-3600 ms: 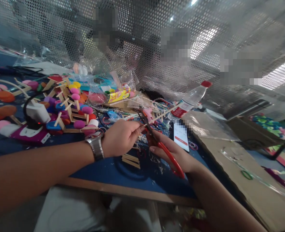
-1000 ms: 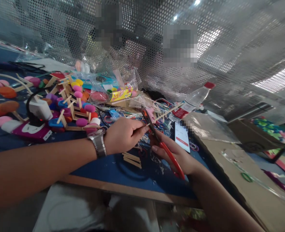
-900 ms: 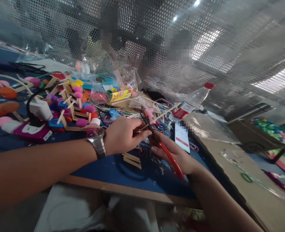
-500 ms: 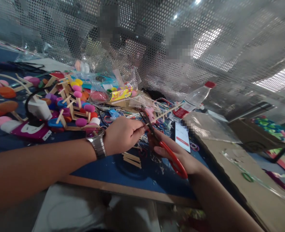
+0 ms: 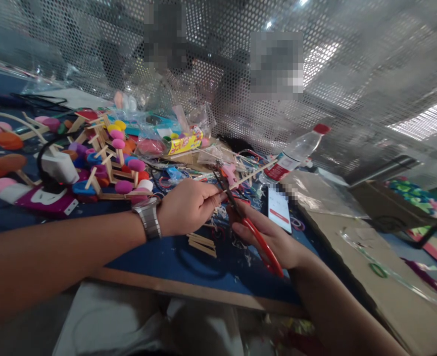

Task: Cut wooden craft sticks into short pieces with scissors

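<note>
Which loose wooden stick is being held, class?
The long stick, pinched by the left hand at the scissors; the short sticks lie on the table.

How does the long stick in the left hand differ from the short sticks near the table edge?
The long stick looks clearly longer than the short sticks. The left hand holds the long stick at the scissors; the short sticks lie on the table. Both look pale and straight.

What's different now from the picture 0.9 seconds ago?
In the left grip, the thumb was spread downward; it has moved up to pinch the wooden stick. The right grip still holds the scissors; the loose sticks, phone and bottle stayed put.
</note>
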A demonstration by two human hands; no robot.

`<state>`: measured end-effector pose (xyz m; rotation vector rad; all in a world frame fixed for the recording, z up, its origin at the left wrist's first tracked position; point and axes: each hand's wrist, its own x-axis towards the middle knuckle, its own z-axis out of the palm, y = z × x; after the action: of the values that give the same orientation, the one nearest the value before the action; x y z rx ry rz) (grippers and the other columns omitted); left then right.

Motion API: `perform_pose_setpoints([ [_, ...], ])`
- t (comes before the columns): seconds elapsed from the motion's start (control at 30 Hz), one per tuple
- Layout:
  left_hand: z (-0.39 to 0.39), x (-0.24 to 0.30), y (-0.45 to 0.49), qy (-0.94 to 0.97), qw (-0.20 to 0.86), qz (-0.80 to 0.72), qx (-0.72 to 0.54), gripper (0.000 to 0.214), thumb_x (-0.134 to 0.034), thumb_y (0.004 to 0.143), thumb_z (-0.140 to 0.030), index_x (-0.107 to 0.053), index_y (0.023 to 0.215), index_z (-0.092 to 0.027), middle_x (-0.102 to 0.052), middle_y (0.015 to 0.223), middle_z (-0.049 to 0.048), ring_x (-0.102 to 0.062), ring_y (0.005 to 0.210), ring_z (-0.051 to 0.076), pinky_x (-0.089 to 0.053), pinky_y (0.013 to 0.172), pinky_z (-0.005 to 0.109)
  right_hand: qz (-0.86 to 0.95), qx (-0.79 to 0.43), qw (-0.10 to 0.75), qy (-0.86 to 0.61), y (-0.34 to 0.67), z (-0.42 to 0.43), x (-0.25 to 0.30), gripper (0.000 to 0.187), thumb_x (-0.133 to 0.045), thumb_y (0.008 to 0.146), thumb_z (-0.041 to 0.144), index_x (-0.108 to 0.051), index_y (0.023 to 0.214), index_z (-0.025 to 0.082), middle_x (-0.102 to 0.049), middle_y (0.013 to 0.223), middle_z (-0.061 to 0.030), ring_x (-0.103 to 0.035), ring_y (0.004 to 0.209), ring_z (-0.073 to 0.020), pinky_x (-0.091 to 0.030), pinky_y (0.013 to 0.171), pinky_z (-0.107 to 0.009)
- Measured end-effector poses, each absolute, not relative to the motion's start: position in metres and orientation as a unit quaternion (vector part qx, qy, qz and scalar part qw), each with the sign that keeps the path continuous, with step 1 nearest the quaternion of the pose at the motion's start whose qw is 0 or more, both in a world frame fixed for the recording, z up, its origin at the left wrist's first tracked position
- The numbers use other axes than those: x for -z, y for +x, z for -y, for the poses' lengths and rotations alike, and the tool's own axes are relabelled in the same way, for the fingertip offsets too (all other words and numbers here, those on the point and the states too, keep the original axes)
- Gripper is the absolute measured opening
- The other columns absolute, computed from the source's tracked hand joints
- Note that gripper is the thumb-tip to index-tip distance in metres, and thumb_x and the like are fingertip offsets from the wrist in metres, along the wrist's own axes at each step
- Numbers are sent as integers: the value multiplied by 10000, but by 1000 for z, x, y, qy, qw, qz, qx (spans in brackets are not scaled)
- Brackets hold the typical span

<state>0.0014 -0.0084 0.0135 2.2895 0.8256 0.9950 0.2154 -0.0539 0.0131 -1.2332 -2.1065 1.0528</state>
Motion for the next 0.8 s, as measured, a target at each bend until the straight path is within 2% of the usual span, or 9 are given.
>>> perform_pose_setpoints([
  [0.13, 8, -13, 2, 839, 268, -308, -361, 444, -471, 966, -276, -497, 538, -162, -520, 498, -13, -442, 483, 101, -265, 515, 264, 765, -390, 235, -456, 213, 55, -16, 374, -540, 917, 553, -592, 1039, 204, -521, 829, -16, -455, 724, -159, -469, 693, -296],
  [0.3, 8, -13, 2, 832, 275, -320, -361, 440, -471, 965, -270, -504, 539, -163, -534, 506, -10, -469, 497, 104, -297, 525, 257, 742, -412, 248, -466, 209, 53, -18, 486, -555, 902, 558, -576, 1237, 206, -569, 876, -38, -538, 882, -217, -483, 853, -363],
  [0.43, 9, -14, 2, 831, 271, -324, -362, 429, -474, 958, -259, -494, 539, -167, -539, 503, -10, -469, 492, 105, -301, 521, 256, 748, -413, 250, -455, 212, 52, -16, 583, -563, 889, 570, -517, 1366, 239, -628, 1083, -81, -555, 1041, -273, -448, 974, -429],
  [0.57, 10, -15, 3, 831, 271, -324, -362, 449, -454, 971, -274, -482, 536, -168, -529, 492, -9, -454, 483, 104, -293, 516, 259, 748, -422, 254, -445, 215, 52, -13, 649, -540, 907, 567, -434, 1456, 237, -610, 1228, -99, -559, 1086, -277, -439, 1005, -441],
  [0.8, 9, -12, 3, 831, 285, -315, -359, 461, -426, 984, -290, -479, 543, -168, -525, 497, -11, -449, 487, 102, -291, 518, 257, 763, -406, 252, -435, 213, 51, -13, 592, -515, 922, 578, -497, 1393, 219, -633, 1114, -83, -568, 996, -253, -464, 945, -403],
])
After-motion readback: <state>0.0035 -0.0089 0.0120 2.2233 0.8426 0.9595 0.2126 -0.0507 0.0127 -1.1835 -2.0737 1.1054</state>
